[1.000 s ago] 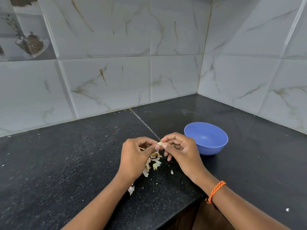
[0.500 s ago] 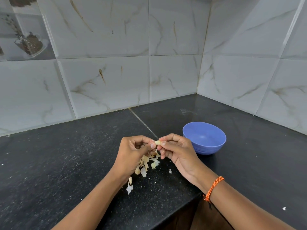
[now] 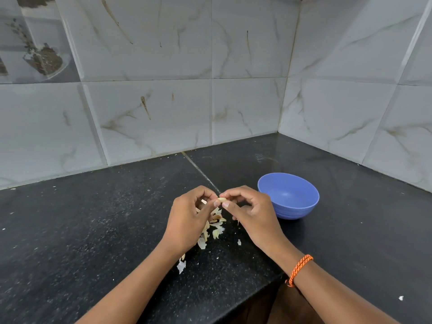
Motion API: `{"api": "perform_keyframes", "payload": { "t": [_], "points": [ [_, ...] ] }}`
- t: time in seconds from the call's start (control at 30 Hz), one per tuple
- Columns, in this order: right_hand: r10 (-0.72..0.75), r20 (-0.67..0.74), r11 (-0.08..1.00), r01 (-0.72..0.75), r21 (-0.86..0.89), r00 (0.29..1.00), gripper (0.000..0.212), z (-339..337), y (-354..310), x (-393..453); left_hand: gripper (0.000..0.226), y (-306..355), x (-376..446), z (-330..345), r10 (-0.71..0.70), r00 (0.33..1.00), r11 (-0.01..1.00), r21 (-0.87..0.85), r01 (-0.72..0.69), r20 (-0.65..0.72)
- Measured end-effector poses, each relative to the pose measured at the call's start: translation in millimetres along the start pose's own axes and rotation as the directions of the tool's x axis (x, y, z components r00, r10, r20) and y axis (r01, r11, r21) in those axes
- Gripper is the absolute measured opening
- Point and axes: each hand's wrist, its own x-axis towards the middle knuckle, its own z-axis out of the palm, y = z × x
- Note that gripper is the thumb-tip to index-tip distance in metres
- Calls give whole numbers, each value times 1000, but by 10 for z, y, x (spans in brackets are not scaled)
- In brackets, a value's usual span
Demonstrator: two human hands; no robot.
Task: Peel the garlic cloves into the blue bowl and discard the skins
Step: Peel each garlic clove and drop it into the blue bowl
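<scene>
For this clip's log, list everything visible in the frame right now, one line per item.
clove: one, pale yellow, pinched between the fingertips of both hands above the counter
skins: a loose pile plus stray scraps, off-white and tan, on the counter below the hands
bowl: one, blue, on the counter just right of the hands; no contents visible
counter: one, black speckled stone, running into the corner
wall tiles: pale marble pattern, behind and to the right
bracelet: one, orange braided, on the right wrist
left hand: pinching the clove
right hand: pinching the clove
</scene>
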Motion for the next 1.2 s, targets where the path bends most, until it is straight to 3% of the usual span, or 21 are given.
{"api": "perform_keyframes", "payload": {
  "t": [0.1,0.23,0.5,1.0,1.2],
  "points": [
    [-29,-23,998,28,-63,999,16,-9,1,0,7,6,2,-6,-17,1000,1000,-15,16,-17],
    [-97,-65,984,86,-156,993,17,-11,-29,-8,2,35,-10,-16,-51,999,986,-156,51,3],
    [-218,-85,956,194,-221,972,17,63,-59,-29,10,73,-39,-2,-120,993,910,-398,119,23],
    [-334,-54,867,284,-410,941,10,101,-3,-31,10,101,-93,74,-139,988,912,-398,102,-66],
    [-343,-96,870,277,-407,934,3,134,20,-41,12,113,-103,84,-145,988,897,-428,113,-45]
  ]
}}
